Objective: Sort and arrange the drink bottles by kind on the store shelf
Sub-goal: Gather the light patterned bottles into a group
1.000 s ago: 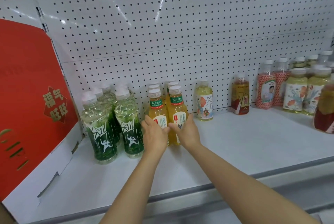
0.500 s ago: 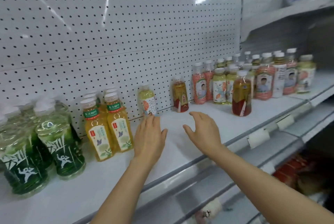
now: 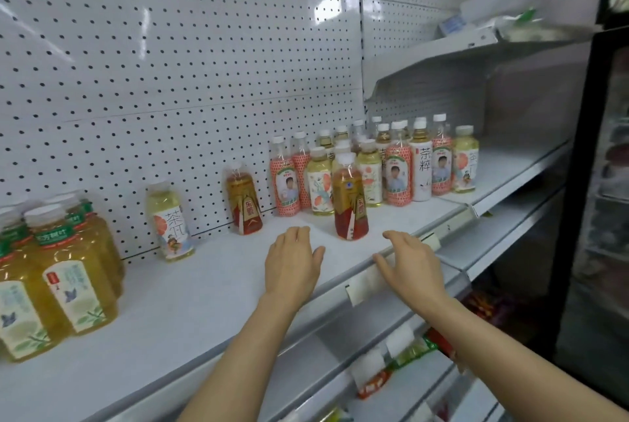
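While your left hand [image 3: 293, 263] and right hand [image 3: 410, 263] hover empty with fingers spread over the shelf [image 3: 190, 306] edge at lower centre, the red-labelled amber tea bottle [image 3: 350, 198] stands upright just beyond them. Yellow tea bottles [image 3: 73, 272] cluster at frame left; mixed bottles [image 3: 398, 163] crowd the centre right.

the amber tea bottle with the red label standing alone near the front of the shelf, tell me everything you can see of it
The amber tea bottle with the red label is clear plastic, filled nearly to the neck with amber liquid, its top blurred against pale bottles behind. A red and gold label wraps its lower half. It stands upright on the white shelf, apart from and in front of the mixed bottle cluster. Neither open hand touches it: the left hand and right hand sit short of it.
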Available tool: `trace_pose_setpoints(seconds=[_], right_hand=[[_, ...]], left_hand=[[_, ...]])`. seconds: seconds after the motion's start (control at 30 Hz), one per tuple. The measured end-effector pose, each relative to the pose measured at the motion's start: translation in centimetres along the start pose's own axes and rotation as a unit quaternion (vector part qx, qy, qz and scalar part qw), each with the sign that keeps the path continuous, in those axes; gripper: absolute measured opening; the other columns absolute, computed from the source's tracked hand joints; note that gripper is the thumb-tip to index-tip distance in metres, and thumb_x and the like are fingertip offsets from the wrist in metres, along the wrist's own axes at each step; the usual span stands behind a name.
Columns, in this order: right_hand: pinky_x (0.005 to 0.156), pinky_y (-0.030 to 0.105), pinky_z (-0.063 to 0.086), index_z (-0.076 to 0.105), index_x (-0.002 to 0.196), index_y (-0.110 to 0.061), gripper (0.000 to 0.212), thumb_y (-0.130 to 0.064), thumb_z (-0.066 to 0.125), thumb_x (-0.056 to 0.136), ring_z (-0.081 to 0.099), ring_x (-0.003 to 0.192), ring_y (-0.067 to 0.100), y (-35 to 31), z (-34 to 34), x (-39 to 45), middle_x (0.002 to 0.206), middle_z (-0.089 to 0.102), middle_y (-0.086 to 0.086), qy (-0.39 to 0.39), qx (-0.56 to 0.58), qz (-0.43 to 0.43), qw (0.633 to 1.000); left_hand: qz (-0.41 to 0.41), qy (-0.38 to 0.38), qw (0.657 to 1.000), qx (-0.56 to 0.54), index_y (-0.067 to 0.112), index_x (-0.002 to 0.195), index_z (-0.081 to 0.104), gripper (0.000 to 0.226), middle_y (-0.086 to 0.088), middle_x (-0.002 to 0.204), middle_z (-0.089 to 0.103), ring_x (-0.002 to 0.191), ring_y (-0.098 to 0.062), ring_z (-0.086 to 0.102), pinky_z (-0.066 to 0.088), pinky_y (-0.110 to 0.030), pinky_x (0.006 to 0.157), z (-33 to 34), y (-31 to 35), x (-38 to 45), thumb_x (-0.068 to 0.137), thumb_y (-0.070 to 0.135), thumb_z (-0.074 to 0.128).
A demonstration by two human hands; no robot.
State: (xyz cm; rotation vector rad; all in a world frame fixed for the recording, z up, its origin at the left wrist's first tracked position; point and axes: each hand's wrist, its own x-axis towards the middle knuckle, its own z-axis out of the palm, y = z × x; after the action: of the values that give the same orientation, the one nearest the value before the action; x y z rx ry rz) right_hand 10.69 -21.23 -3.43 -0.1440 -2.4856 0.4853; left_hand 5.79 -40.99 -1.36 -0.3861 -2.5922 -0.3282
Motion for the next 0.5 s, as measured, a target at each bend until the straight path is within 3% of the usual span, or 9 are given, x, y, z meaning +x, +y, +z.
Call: trace_pose_setpoints(seconds=[0.2,0.37,0.5], right_hand=[[0.096,0.038,0.044,0.054,0.133,-0.012,0.048,-0.035,0.059,0.091,0.055,0.119,0.027,4.6,-0.4,2.7,0.129,0.061,0.008,-0.001,0.002,0.017,1.0],[0.095,0.037,0.044,0.054,0.133,-0.013,0.049,-0.038,0.059,0.091,0.056,0.118,0.026,6.0,0.9,6.1,0.128,0.062,0.006,0.011,0.006,0.008,1.0],[0.097,0.036,0.042,0.052,0.135,-0.016,0.05,-0.039,0.059,0.092,0.053,0.121,0.023,5.7,2.2,9.0,0.132,0.059,0.003,0.019,0.044,-0.017,0.999]], left_hand=[[-0.044,-0.011,0.994,-0.102,0.013,0.145,0.037,0.064,-0.007,0.144,0.047,0.127,-0.025,0.049,0.044,-0.037,0.098,2.7,4.0,3.3,0.095,0.051,0.053],[-0.128,-0.022,0.954,-0.269,0.016,0.151,0.024,0.09,-0.007,0.145,0.045,0.129,-0.027,0.049,0.047,-0.043,0.099,5.5,5.5,8.3,0.083,0.052,0.07],[-0.142,-0.022,0.936,-0.32,0.018,0.143,0.03,0.094,-0.005,0.136,0.051,0.122,-0.027,0.055,0.053,-0.047,0.096,7.6,5.3,11.3,0.071,0.052,0.08]])
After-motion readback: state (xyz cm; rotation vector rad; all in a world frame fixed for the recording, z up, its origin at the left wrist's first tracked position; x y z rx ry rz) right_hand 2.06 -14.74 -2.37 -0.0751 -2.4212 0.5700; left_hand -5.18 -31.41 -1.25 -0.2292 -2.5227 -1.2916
